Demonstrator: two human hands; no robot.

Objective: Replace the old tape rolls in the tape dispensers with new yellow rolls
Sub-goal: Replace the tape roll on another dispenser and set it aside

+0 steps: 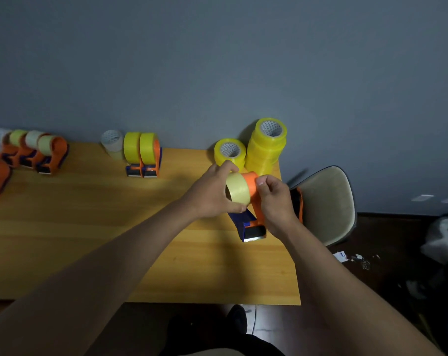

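Left hand (pixel 212 194) fingers clamped round pale old roll (pixel 237 189) | right hand (pixel 274 199) pinching orange dispenser (pixel 253 201) (above table (pixel 89 227)) | risk: roll jamming, dispenser slipping.

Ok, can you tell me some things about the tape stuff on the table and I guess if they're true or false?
1. The left hand grips a pale tape roll. True.
2. The right hand holds scissors. False: it grips the orange dispenser.
3. Two dispensers with bright yellow rolls stand by the wall. True.
4. The tall stack of yellow rolls is on the chair. False: it stands on the table.
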